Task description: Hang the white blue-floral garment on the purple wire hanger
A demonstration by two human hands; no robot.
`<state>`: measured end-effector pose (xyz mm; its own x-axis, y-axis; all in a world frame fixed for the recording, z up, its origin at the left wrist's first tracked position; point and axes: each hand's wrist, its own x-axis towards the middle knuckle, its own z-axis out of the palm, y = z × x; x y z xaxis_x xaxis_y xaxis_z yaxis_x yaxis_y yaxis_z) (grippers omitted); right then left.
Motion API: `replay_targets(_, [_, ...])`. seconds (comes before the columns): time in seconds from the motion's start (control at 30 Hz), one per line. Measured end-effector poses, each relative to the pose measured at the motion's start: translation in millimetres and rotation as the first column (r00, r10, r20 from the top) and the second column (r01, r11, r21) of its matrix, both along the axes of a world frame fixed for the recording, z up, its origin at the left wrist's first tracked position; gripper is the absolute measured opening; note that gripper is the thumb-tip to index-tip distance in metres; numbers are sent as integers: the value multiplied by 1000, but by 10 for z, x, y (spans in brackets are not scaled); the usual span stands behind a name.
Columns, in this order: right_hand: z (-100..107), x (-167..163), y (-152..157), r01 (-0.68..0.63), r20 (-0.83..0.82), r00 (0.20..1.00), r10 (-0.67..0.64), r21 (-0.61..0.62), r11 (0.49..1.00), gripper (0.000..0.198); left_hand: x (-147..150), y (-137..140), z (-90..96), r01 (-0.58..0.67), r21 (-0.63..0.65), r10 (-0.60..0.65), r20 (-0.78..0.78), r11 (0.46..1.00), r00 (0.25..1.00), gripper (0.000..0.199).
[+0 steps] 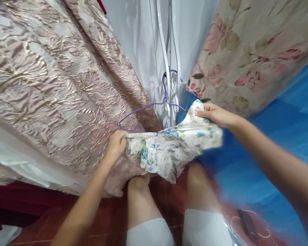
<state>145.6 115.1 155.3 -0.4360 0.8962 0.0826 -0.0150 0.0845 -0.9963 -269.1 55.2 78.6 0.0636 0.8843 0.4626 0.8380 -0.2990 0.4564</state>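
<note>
A light garment with a blue and yellow floral print [169, 145] is stretched between my two hands. My left hand [116, 143] is closed on its upper left edge, close to the lower left corner of a purple clothes hanger [141, 108]. With thumb and fingers, my right hand [212, 113] pinches the garment's raised right shoulder. The hanger's right arm runs in under that shoulder, while its left arm shows bare above the cloth. At the top, the hanger's hook is beside white tubes; whether it hangs on them cannot be told.
Pink brocade fabric [74, 85] hangs on the left, floral fabric [248, 61] at the upper right. White tubes [163, 37] stand at the back. Blue fabric [277, 143] fills the right side. On the reddish tiled floor [105, 222] lie a dark object [247, 223] and a pale cable.
</note>
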Motion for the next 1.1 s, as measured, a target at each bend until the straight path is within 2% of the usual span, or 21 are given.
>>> replay_targets(0.07, [65, 36, 7, -9, 31, 999, 9, 4, 1000, 37, -112, 288, 120, -31, 97, 38, -71, 995, 997, 16])
replay_targets(0.17, [119, 52, 51, 9, 38, 999, -9, 1, 1000, 38, -102, 662, 426, -73, 242, 68, 26, 967, 997, 20])
replay_targets(0.23, [109, 58, 79, 19, 56, 998, -18, -7, 1000, 39, 15, 850, 634, -41, 277, -9, 179, 960, 984, 22])
replay_targets(0.33, [12, 71, 65, 84, 100, 991, -93, 86, 993, 37, 239, 984, 775, 160, 213, -224, 320, 964, 921, 45])
replay_targets(0.37, [-42, 76, 35, 129, 113, 982, -149, 166, 978, 38, 297, 981, 760, 211, 186, -263, 328, 960, 907, 54])
replay_targets(0.43, [-168, 94, -63, 219, 128, 952, -279, 352, 910, 43, 367, 907, 660, 225, 157, -265, 323, 962, 908, 59])
replay_targets(0.5, [-285, 122, -191, 274, 163, 906, -391, 478, 835, 33, 390, 770, 531, 170, 160, -214, 323, 972, 922, 44])
replay_targets(0.53, [-326, 140, -254, 286, 190, 884, -428, 505, 814, 32, 396, 690, 482, 146, 165, -193, 319, 975, 928, 34])
replay_targets(0.6, [-346, 173, -348, 294, 236, 850, -471, 529, 796, 46, 410, 533, 455, 116, 178, -165, 287, 977, 944, 26])
replay_targets(0.67, [-274, 186, -384, 304, 232, 836, -497, 557, 772, 52, 431, 402, 528, 84, 211, -135, 242, 974, 961, 27])
replay_targets(0.77, [-53, 118, -385, 326, 186, 839, -512, 582, 745, 48, 425, 278, 710, 52, 279, -103, 174, 959, 979, 26])
replay_targets(0.8, [24, 62, -401, 324, 181, 848, -498, 567, 757, 47, 403, 253, 747, 50, 298, -98, 146, 953, 984, 25])
replay_targets(0.87, [143, -96, -504, 280, 186, 888, -420, 506, 816, 47, 338, 217, 730, 40, 328, -73, 88, 944, 993, 23])
replay_targets(0.93, [188, -300, -720, 169, 191, 946, -262, 400, 901, 49, 278, 192, 567, -19, 368, -5, 63, 930, 998, 23])
replay_targets(1.0, [149, -510, -1023, -18, 172, 985, -26, 252, 968, 46, 274, 170, 291, -104, 418, 60, 115, 902, 991, 30])
replay_targets(1.03, [102, -602, -1188, -129, 150, 983, 105, 162, 978, 45, 306, 158, 136, -129, 432, 67, 155, 893, 986, 34])
replay_targets(1.07, [40, -681, -1351, -262, 128, 960, 248, 102, 960, 45, 362, 142, -13, -130, 431, 51, 189, 893, 981, 38])
replay_targets(1.1, [-33, -744, -1502, -391, 88, 919, 383, 99, 915, 42, 441, 122, -143, -104, 417, 16, 209, 903, 978, 42])
